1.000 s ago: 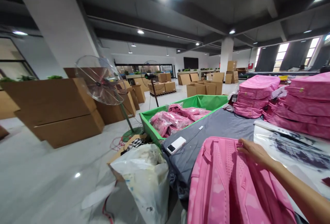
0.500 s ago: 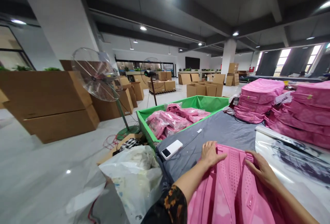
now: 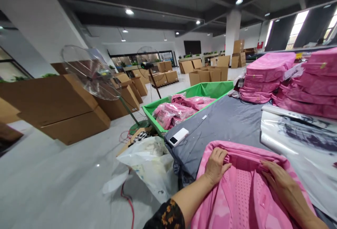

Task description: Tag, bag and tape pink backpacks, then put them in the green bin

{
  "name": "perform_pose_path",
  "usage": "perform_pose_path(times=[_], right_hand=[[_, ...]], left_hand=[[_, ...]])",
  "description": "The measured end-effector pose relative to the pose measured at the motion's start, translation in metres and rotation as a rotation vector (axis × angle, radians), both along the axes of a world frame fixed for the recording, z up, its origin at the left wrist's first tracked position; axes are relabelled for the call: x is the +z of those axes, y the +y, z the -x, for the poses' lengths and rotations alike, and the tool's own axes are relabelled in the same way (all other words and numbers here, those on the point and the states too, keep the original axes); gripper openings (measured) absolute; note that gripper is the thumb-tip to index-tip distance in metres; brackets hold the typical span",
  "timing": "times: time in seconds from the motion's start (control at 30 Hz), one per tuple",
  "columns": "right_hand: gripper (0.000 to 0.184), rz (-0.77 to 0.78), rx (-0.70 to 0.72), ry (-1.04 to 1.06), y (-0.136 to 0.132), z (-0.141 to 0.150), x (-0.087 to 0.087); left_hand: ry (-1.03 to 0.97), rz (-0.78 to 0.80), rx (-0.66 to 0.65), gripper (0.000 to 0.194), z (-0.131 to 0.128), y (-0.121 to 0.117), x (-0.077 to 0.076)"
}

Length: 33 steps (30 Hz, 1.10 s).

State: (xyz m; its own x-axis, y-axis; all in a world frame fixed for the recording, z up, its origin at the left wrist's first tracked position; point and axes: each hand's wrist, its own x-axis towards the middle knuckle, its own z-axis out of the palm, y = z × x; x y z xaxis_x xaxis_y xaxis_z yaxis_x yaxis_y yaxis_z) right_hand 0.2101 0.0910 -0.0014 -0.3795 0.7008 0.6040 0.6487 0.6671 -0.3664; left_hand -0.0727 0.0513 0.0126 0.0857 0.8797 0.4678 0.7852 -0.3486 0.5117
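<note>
Head cam: pink backpack (image 3: 244, 194) sits at the near end of the grey-covered table (image 3: 231, 127), shoulder-strap side and perforated back panel facing the wearer, lower part cut off by the frame; left hand (image 3: 216, 164) grips it at the upper end of one strap, fingers bent over the fabric, thumb pointing inward; right hand (image 3: 281, 181) has its fingers closed on the fabric at the upper end of the other strap; hands are apart, panel between them, padded top rim arching just beyond both; dark floral sleeve (image 3: 170, 216) on the left arm; white phone-like device (image 3: 179, 137) lies near the table's left edge, small white piece (image 3: 204, 117) farther in; glossy printed sheet (image 3: 302, 148) lies right of the backpack, dark picture on it; past that, two piles of pink backpacks, nearer-center pile (image 3: 265, 76) and right pile (image 3: 319, 85); green bin (image 3: 216, 87) adjoins the table's far-left side, pink items in clear plastic (image 3: 173, 111) inside; white plastic bag (image 3: 155, 165) is left of the table, below the bin; pedestal fan (image 3: 91, 78) and cardboard boxes (image 3: 73, 127) are beyond, on the left.
</note>
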Motion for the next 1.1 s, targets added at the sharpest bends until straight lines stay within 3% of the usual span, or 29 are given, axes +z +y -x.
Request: perform_pose_path(times=[0.1,0.23,0.33,0.43,0.53,0.6,0.67,0.8,0.93,1.03,1.1], right_hand=[[0.047,0.205,-0.039,-0.116,0.007,-0.005,0.004],[0.035,0.409,-0.165,-0.402,0.047,0.013,0.027],[0.030,0.475,-0.265,-0.520,0.083,0.031,0.043],[0.030,0.465,-0.256,-0.480,0.102,0.036,0.050],[0.031,0.451,-0.254,-0.417,0.105,0.032,0.048],[0.032,0.431,-0.241,-0.385,0.105,0.031,0.042],[0.035,0.405,-0.241,-0.370,0.105,0.035,0.033],[0.045,0.318,-0.227,-0.387,0.101,0.039,0.022],[0.048,0.243,-0.121,-0.478,0.105,0.016,0.044],[0.057,0.254,-0.155,-0.574,0.124,-0.004,0.068],[0.060,0.297,-0.172,-0.646,0.142,-0.008,0.075]], left_hand=[[0.109,0.092,-0.051,0.038,0.006,0.005,-0.004],[0.274,0.249,-0.061,0.046,0.006,0.049,0.001],[0.307,0.299,-0.048,0.047,0.004,0.091,0.014],[0.355,0.340,-0.075,0.043,0.003,0.112,0.039],[0.393,0.324,-0.072,0.048,-0.010,0.103,0.061],[0.374,0.236,-0.104,0.064,-0.027,0.088,0.062],[0.323,0.219,-0.203,0.079,-0.045,0.073,0.051],[0.236,0.383,-0.311,0.092,-0.063,0.061,0.022],[0.165,0.365,-0.297,0.086,-0.059,0.060,0.015],[0.118,0.358,-0.270,0.084,-0.056,0.057,0.015],[0.082,0.360,-0.249,0.083,-0.056,0.053,0.013]])
